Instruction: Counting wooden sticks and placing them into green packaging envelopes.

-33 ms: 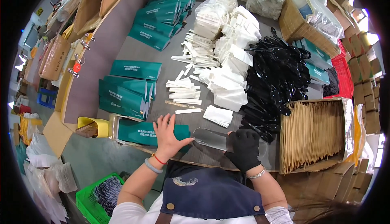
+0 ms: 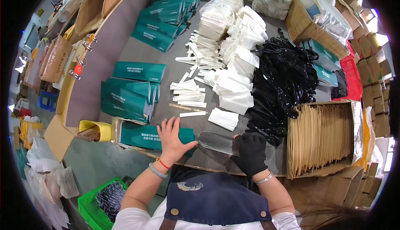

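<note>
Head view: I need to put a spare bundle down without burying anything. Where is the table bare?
Bare grey table shows left of the far teal sleeves. A smaller gap lies between the near teal sleeves and the white strips. Crowded: black spoons, white napkins, and around both hands.

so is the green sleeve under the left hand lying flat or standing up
Lying flat: the green sleeve rests face-up on the table, with the left hand pressed on its end.

A grey worktop (image 2: pixel 166 109) carries stacks of teal sleeves (image 2: pixel 129 94) on the left and further back, loose white paper sticks (image 2: pixel 189 92) and folded white napkins (image 2: pixel 237 71) in the middle, a heap of black plastic spoons (image 2: pixel 287 84) to the right, and a carton of tan paper envelopes (image 2: pixel 321 138) at the near right edge.
</note>
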`<act>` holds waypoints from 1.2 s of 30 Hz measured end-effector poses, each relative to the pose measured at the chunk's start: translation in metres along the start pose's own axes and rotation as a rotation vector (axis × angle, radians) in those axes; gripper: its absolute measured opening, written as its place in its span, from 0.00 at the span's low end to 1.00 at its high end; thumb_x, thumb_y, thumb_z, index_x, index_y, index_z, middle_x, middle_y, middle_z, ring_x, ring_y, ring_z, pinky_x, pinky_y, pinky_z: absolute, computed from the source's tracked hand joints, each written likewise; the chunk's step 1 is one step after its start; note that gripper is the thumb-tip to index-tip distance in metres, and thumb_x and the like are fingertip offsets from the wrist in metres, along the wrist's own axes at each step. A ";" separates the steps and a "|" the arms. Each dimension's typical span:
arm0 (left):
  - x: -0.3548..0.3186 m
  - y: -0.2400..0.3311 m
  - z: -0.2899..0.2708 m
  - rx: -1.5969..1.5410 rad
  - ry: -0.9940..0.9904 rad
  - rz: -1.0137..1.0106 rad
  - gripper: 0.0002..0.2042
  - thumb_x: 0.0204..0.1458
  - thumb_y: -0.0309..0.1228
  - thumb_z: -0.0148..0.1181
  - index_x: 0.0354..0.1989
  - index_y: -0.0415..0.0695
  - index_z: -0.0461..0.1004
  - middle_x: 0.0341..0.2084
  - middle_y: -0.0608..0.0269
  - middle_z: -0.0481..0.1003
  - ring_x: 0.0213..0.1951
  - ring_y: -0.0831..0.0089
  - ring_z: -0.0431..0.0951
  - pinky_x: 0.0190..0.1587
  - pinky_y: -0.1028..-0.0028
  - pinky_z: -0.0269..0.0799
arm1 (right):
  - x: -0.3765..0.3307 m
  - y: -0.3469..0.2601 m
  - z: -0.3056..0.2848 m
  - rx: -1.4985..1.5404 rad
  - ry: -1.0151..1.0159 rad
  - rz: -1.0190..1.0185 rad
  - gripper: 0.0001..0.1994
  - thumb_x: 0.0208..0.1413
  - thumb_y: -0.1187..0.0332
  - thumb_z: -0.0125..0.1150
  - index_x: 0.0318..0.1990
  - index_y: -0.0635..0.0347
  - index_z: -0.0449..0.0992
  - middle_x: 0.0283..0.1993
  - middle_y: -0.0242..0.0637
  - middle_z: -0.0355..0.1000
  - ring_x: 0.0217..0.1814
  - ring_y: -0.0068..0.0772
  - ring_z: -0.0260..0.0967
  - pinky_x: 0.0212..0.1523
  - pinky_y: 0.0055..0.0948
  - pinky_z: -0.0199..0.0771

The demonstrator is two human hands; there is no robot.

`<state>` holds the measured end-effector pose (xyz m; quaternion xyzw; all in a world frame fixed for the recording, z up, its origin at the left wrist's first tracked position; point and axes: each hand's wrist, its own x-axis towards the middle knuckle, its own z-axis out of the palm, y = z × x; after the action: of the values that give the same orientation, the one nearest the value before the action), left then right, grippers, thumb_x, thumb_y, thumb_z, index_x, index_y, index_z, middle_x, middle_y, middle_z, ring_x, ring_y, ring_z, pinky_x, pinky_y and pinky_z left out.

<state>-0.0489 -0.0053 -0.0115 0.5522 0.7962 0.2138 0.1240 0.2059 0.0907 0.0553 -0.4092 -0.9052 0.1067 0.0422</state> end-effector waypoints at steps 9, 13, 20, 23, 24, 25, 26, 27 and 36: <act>-0.001 -0.010 -0.001 -0.106 -0.037 -0.018 0.49 0.34 0.52 0.74 0.64 0.37 0.59 0.63 0.50 0.59 0.68 0.46 0.51 0.67 0.41 0.35 | 0.008 -0.005 0.011 0.113 -0.060 -0.053 0.31 0.31 0.54 0.75 0.48 0.50 0.73 0.43 0.36 0.68 0.48 0.41 0.64 0.50 0.43 0.59; 0.005 0.002 -0.012 -0.128 -0.124 -0.010 0.47 0.36 0.50 0.74 0.64 0.39 0.60 0.63 0.49 0.60 0.68 0.46 0.51 0.67 0.41 0.37 | 0.027 -0.034 0.060 0.294 0.026 -0.188 0.31 0.36 0.52 0.73 0.50 0.51 0.73 0.45 0.37 0.69 0.49 0.42 0.65 0.52 0.44 0.59; 0.066 -0.010 0.004 -0.065 0.022 0.258 0.15 0.43 0.33 0.69 0.41 0.46 0.77 0.39 0.59 0.73 0.45 0.55 0.71 0.46 0.58 0.66 | 0.013 0.006 0.033 0.321 0.354 -0.027 0.30 0.38 0.56 0.75 0.51 0.53 0.73 0.48 0.38 0.69 0.52 0.43 0.65 0.52 0.42 0.64; 0.089 -0.020 0.007 0.003 -0.060 0.257 0.10 0.42 0.31 0.69 0.33 0.46 0.77 0.32 0.60 0.73 0.39 0.56 0.73 0.41 0.58 0.68 | -0.034 0.087 0.016 0.552 0.516 0.438 0.18 0.45 0.66 0.72 0.43 0.57 0.75 0.44 0.39 0.72 0.52 0.41 0.68 0.54 0.37 0.67; 0.092 -0.025 0.006 0.001 -0.124 0.244 0.08 0.42 0.30 0.69 0.29 0.46 0.76 0.29 0.60 0.72 0.37 0.56 0.73 0.39 0.58 0.68 | -0.050 0.097 -0.005 0.383 0.652 0.531 0.15 0.48 0.70 0.68 0.43 0.59 0.74 0.44 0.39 0.71 0.51 0.41 0.68 0.54 0.37 0.68; 0.096 -0.021 0.005 -0.011 -0.121 0.271 0.08 0.42 0.30 0.69 0.29 0.46 0.76 0.29 0.60 0.72 0.37 0.56 0.73 0.39 0.58 0.68 | -0.092 0.168 0.008 0.199 0.775 0.468 0.13 0.50 0.71 0.67 0.43 0.61 0.73 0.44 0.40 0.71 0.51 0.40 0.68 0.54 0.37 0.68; 0.098 -0.023 0.005 -0.004 -0.161 0.278 0.07 0.43 0.29 0.68 0.28 0.45 0.75 0.28 0.60 0.72 0.36 0.56 0.74 0.38 0.59 0.68 | -0.112 0.188 -0.007 0.180 0.746 0.660 0.15 0.51 0.70 0.67 0.44 0.63 0.72 0.45 0.41 0.70 0.51 0.41 0.68 0.55 0.37 0.68; 0.099 -0.020 0.005 -0.004 -0.202 0.296 0.07 0.43 0.29 0.68 0.26 0.44 0.74 0.27 0.59 0.72 0.36 0.56 0.74 0.38 0.60 0.68 | -0.141 0.222 -0.012 0.037 0.734 0.752 0.16 0.53 0.69 0.66 0.47 0.66 0.72 0.48 0.44 0.70 0.53 0.43 0.68 0.56 0.38 0.67; 0.096 0.042 0.033 -0.221 -0.099 0.524 0.09 0.44 0.24 0.65 0.32 0.42 0.70 0.33 0.56 0.69 0.38 0.55 0.71 0.41 0.60 0.68 | -0.147 0.261 -0.032 -0.058 0.302 1.054 0.14 0.60 0.68 0.56 0.48 0.70 0.72 0.47 0.53 0.70 0.50 0.50 0.68 0.52 0.38 0.69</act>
<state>-0.0338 0.1034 -0.0169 0.7320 0.5912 0.2968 0.1626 0.4999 0.1532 0.0283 -0.8190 -0.5641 0.0287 0.1012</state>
